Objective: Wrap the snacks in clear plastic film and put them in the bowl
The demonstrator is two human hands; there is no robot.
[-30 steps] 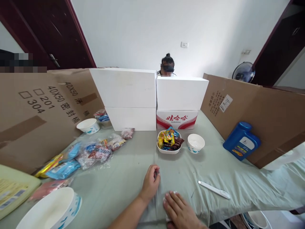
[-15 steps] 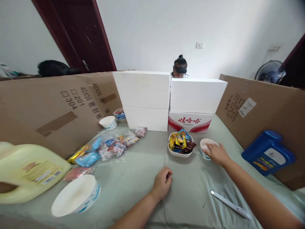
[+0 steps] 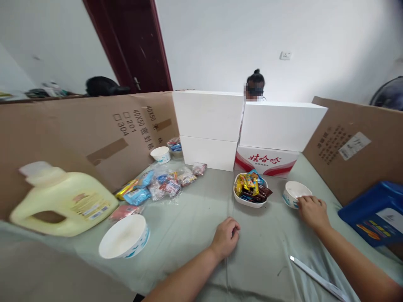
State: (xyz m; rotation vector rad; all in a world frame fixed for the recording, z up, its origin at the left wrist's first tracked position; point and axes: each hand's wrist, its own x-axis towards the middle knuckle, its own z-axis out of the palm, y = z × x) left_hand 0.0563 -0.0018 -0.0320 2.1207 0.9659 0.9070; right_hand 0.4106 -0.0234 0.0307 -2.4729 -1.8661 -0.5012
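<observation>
We've got a small white bowl (image 3: pixel 295 193) with blue print on its side, upright and empty, sitting on the green cloth just right of the candy dish (image 3: pixel 251 193). That dish is white, shallow, and piled with yellow, blue and dark wrapped sweets.

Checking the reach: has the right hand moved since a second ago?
Yes. The right hand left its place beside the left hand and went forward-right to the small white bowl beside the snack dish.
</observation>
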